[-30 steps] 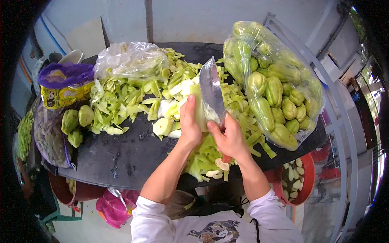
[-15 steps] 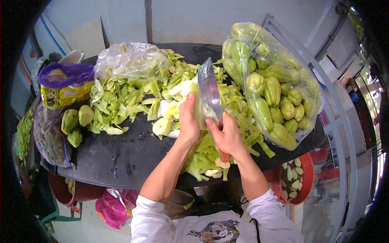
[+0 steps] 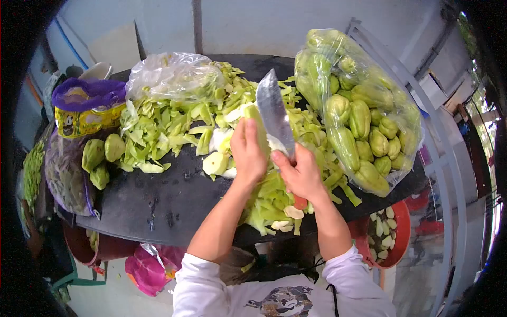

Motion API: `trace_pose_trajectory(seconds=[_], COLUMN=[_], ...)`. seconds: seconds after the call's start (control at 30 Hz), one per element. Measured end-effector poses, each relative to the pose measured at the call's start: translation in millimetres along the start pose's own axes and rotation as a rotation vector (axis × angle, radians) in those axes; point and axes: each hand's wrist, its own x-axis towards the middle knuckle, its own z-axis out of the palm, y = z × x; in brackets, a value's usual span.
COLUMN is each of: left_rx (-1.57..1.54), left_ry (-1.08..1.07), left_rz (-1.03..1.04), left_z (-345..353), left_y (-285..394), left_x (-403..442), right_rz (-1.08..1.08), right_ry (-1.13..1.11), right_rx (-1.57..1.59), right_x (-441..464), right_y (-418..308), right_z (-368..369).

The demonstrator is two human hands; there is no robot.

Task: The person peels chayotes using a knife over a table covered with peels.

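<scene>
My left hand (image 3: 249, 153) is closed round a pale green peeled chayote (image 3: 255, 117), partly hidden by the fingers. In my right hand (image 3: 300, 171) is the red handle of a wide-bladed knife (image 3: 274, 110), its tip pointing up and away from me. The blade stands just right of the chayote. Under and around both hands lie green peelings (image 3: 269, 203). Peeled pale pieces (image 3: 215, 163) rest left of my left hand.
A clear bag of whole chayotes (image 3: 360, 119) stands at the right of the black table (image 3: 142, 203). At left are a purple net bag (image 3: 68, 174), three loose chayotes (image 3: 93, 153) and a crumpled plastic bag (image 3: 171, 76). A red bucket (image 3: 404, 232) holds pale pieces below right.
The knife is tilted a little more to the left and its tip is slightly higher. My left hand has turned slightly, with the chayote still in it.
</scene>
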Motion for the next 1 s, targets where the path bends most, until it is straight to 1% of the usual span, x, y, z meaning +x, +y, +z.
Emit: trace_pose_trajectory(seconds=[0.03,0.07,0.1,0.17,0.2,0.23,0.3,0.43,0.47,0.53,0.57,0.63,0.7,0.83,0.9,1.0], left_rx=[-0.057,-0.299,-0.296,-0.675,-0.741,-0.745,-0.798,-0.828,-0.835,-0.838,-0.833,-0.827,-0.784,-0.781,-0.770,-0.798], left_ry=[-0.006,-0.033,-0.029,-0.023,-0.064,-0.067,-0.144,-0.131,-0.121,-0.108,-0.118,-0.131,-0.153,-0.117,-0.110,-0.052], left_rz=[-0.067,-0.192,-0.186,-0.437,-0.437,-0.435,-0.405,-0.384,-0.382,-0.387,-0.385,-0.384,-0.395,-0.409,-0.405,-0.356], left_z=[-5.7,-9.6,-11.5,-10.7,-12.1,-12.2,-13.0,-11.4,-11.7,-12.7,-12.8,-12.2,-11.4,-9.0,-9.7,-10.1], left_y=[-2.0,-5.5,-1.7,7.9,6.6,5.6,4.6,2.1,3.2,2.4,0.8,0.2,1.0,6.5,6.8,-2.2], left_x=[5.5,12.3,13.7,16.1,18.2,18.6,17.0,17.7,17.9,16.8,16.7,16.6,14.4,13.2,12.8,15.6], right_rz=[0.055,0.110,0.105,0.021,0.023,0.020,-0.113,-0.168,-0.105,-0.036,0.070,0.174,-0.025,-0.036,-0.140,-0.144], right_ry=[-0.004,-0.006,-0.010,0.050,0.062,0.063,0.200,0.259,0.213,0.165,0.146,0.131,0.164,0.180,0.191,0.147], right_rx=[0.068,0.138,0.141,0.245,0.198,0.194,-0.026,-0.120,-0.137,-0.152,-0.128,-0.102,-0.129,-0.187,-0.387,-0.414], right_x=[-4.3,-6.8,-5.7,-2.0,-0.2,2.4,6.9,13.1,12.6,10.3,8.2,8.3,10.3,7.8,7.5,-1.5], right_y=[-13.7,-21.0,-20.7,-18.5,-15.9,-14.7,-10.9,8.2,18.8,16.2,12.7,9.4,12.1,3.2,3.0,-1.2], right_z=[-4.4,-7.3,-9.5,-17.0,-21.6,-22.2,-21.4,-24.8,-30.8,-33.5,-34.8,-32.5,-27.3,-27.7,-29.0,-23.0])
